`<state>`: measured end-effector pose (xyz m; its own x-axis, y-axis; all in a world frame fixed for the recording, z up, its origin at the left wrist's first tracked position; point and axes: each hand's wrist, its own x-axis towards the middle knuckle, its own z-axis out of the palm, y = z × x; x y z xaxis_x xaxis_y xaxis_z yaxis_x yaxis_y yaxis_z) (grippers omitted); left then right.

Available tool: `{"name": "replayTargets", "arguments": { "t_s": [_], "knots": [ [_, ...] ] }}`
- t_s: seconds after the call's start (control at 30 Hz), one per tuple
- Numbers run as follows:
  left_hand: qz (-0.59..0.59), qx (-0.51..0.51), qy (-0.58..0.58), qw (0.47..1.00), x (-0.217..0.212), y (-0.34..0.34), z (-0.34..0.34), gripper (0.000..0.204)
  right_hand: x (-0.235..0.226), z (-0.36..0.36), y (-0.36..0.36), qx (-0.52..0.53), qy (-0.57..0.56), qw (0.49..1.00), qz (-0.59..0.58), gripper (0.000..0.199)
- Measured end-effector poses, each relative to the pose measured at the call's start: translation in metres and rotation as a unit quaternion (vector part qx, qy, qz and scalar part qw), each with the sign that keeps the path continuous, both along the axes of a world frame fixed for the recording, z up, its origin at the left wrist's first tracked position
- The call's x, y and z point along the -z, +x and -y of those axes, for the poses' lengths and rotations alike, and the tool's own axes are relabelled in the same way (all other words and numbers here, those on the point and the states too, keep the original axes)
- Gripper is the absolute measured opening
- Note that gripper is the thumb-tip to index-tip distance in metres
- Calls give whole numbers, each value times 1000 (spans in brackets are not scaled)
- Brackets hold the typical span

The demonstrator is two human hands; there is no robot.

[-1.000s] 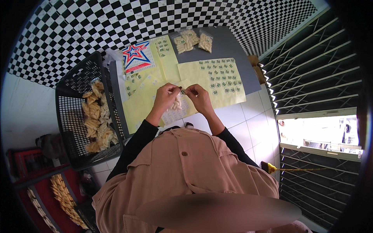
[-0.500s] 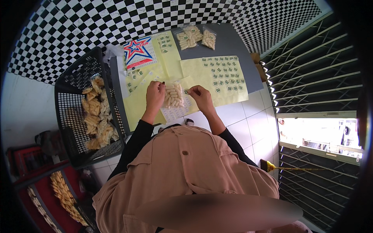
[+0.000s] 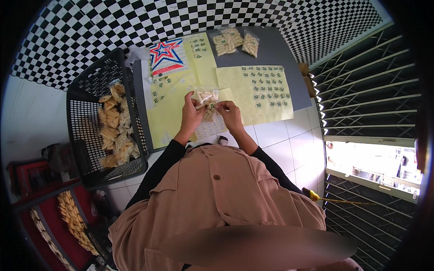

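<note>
A clear plastic bag of pale, finger-shaped snacks (image 3: 208, 96) lies over the near edge of the table, in front of me. My left hand (image 3: 191, 115) grips its left side, the fingers reaching onto its face. From the other side my right hand (image 3: 230, 114) pinches a small round sticker (image 3: 212, 105) with a dark green mark, held against the bag's front. I cannot tell whether the sticker is stuck down. Yellow backing sheets (image 3: 230, 80) lie under and around the bag, the right one carrying rows of the same stickers.
Two filled snack bags, one being (image 3: 251, 44), lie at the table's far side. A sheet with a red and blue star (image 3: 166, 56) is at the far left. Left of the table stands a black basket (image 3: 83, 169) with bagged snacks (image 3: 118, 128). A broom (image 3: 312, 194) is right.
My right hand has moved left, bringing the sticker from beside the bag onto its front. My left hand has shifted from the bag's top corner to grip its side.
</note>
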<state>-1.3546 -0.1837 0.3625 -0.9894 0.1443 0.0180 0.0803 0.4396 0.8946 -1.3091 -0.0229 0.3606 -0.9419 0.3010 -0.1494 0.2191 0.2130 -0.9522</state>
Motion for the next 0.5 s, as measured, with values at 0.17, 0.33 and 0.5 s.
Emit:
{"name": "replayTargets", "arguments": {
  "t_s": [0.17,0.33,0.5],
  "knots": [
    [-1,27,92,995,4,-1,0,60,-11,7,-3,13,43,998,-34,22],
    [77,73,246,963,7,0,-4,53,-7,10,-6,31,50,996,-71,21],
    [139,74,314,936,-4,4,-7,46,-10,10,-6,29,75,993,-81,18]
  ]
}}
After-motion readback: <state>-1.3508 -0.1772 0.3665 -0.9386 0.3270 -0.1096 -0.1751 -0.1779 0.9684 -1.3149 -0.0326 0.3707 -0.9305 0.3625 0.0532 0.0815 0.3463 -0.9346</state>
